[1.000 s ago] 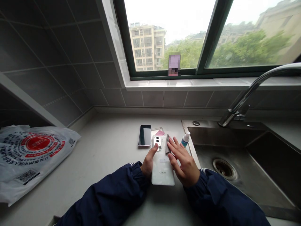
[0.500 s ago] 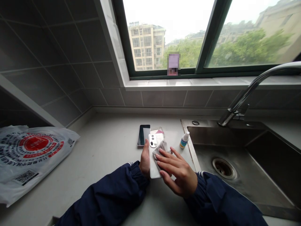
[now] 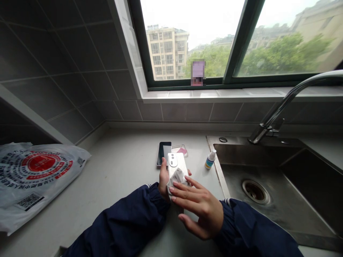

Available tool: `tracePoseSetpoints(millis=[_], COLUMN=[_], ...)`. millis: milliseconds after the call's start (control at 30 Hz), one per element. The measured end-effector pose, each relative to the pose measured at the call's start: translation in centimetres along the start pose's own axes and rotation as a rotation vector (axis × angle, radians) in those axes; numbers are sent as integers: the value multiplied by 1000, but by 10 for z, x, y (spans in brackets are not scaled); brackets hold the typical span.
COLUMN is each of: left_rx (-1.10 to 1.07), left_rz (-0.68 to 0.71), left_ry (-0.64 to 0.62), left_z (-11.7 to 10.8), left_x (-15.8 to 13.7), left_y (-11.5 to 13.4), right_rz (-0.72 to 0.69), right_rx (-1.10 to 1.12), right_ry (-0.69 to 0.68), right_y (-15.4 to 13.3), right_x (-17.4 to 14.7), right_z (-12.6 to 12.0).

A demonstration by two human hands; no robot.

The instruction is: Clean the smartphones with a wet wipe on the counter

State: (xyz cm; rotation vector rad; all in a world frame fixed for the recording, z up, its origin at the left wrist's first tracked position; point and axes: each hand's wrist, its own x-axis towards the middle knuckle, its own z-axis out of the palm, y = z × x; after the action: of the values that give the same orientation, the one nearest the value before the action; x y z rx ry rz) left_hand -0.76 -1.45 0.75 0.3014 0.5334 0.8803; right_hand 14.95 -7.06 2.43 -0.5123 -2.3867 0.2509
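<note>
My left hand (image 3: 163, 178) is closed round a white smartphone (image 3: 181, 161), back side up, its camera block at the top left. The thumb lies along the left edge and fingertips show at the right edge. On the lower back of the phone lies a crumpled pale grey cloth (image 3: 177, 175). My right hand (image 3: 200, 205) presses this cloth down with stretched, flat fingers, its thumb held apart below. Just beyond the phone are a dark-screened phone (image 3: 164, 151) and a clear phone case (image 3: 184, 147) with a pink patch, partly hidden.
Right of the phones stands a small white-capped spray bottle (image 3: 210, 160), close to the steel sink (image 3: 218, 171). A curved tap (image 3: 276, 110) rises behind the sink. At the left of the counter (image 3: 120, 171) lies a printed plastic bag (image 3: 40, 178). A window is behind.
My right hand and the cloth have slid down and left over the phone's back, uncovering more of its upper part. The phone has shifted slightly left in my left hand.
</note>
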Motion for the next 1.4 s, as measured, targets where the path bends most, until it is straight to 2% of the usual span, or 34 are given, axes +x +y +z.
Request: tracePoseSetpoints(millis=[200, 400, 567, 767, 933, 1200, 1400], left_rx=[-3, -29, -47, -102, -105, -227, -182], left_rz=[27, 1, -23, -91, -96, 10, 24], left_ry=[13, -89, -129, -102, -85, -159, -207], left_z=[-7, -11, -5, 4, 9, 10, 14], left_x=[4, 4, 1, -6, -9, -8, -10], left_y=[2, -2, -2, -4, -9, -22, -22], right_rz=[-6, 9, -7, -18, 35, 137, 162], right_rx=[-22, -22, -43, -126, -206, -332, -369], right_ry=[-14, -49, -70, -105, -55, -19, -16], right_y=[-2, -1, 1, 5, 8, 13, 14], right_x=[0, -1, -3, -3, -3, -2, -2], right_z=[1, 7, 9, 5, 4, 2, 4])
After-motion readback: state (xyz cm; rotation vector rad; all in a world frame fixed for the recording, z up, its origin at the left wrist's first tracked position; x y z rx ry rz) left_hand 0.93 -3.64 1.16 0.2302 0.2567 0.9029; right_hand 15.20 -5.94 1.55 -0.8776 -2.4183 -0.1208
